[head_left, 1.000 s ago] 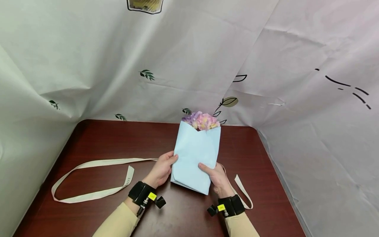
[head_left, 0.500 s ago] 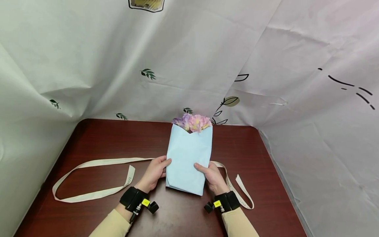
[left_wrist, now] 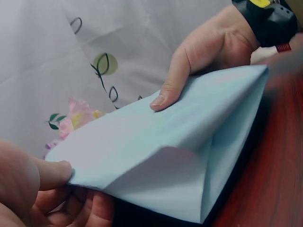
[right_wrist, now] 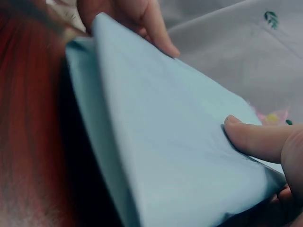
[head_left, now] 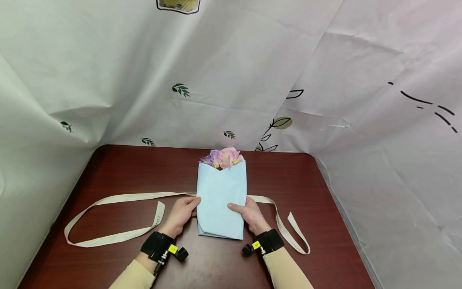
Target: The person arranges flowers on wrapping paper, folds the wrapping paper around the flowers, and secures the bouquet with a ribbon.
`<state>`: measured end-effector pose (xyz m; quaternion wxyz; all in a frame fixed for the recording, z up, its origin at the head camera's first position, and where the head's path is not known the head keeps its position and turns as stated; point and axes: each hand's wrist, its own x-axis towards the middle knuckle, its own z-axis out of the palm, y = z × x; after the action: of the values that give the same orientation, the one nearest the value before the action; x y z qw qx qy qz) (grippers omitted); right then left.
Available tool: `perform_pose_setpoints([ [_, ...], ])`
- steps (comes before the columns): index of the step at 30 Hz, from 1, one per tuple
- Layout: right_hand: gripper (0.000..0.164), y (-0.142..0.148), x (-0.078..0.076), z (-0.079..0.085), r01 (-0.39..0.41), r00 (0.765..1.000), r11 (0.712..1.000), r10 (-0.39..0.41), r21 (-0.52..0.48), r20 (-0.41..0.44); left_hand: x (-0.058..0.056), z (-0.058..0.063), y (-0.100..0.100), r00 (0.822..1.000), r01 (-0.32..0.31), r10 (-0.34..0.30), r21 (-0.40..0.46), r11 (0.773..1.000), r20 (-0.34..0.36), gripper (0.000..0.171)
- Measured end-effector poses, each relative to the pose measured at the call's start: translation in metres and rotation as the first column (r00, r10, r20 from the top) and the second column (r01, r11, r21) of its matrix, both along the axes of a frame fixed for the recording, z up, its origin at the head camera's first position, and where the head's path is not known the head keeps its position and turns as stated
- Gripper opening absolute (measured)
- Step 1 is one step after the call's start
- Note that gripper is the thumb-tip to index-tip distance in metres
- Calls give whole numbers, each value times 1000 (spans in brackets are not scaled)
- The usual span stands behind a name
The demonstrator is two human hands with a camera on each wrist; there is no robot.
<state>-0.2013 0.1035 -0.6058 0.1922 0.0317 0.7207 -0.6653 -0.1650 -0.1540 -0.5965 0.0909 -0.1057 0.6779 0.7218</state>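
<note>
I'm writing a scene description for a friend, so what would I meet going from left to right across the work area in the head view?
Cream ribbon's outer bend, printed ribbon end, left hand, light-blue flower wrap, right hand, loose ribbon end.

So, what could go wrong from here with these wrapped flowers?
The blue wrapper might unfold if the hands let go, as its lower folds gape in the wrist views. The flowers, sticking out past its notched top, could be bumped or slip. The ribbon, passing behind with loose ends, may get dragged along.
</note>
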Motion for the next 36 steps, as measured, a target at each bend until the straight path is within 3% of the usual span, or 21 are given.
perform_pose_setpoints([
  [5, 59, -5, -1, -4, 15, 999, 997, -13, 69, -39, -1, -5, -2, 996, -79, 77, -76, 994, -38, 38],
  [10, 63, -8, -2, -7, 34, 997, 992, -26, 118, -69, -3, -8, -5, 993, -98, 85, -193, 976, -76, 51],
  [16, 69, -9, -1, -5, 12, 995, 987, 4, 161, -98, -1, -13, -8, 997, -55, 35, -307, 950, -72, 60],
  [24, 62, -5, 2, 1, -67, 992, 965, 92, 252, -91, 9, -10, -11, 998, 4, -25, -366, 931, -53, 67],
  [29, 63, -3, 1, 1, -98, 988, 960, 125, 264, -88, 10, -7, -13, 996, 56, -79, -428, 902, -37, 74],
  [36, 68, -5, 3, 0, -60, 988, 959, 97, 277, -122, 12, -2, -13, 991, 79, -120, -478, 875, -55, 53],
])
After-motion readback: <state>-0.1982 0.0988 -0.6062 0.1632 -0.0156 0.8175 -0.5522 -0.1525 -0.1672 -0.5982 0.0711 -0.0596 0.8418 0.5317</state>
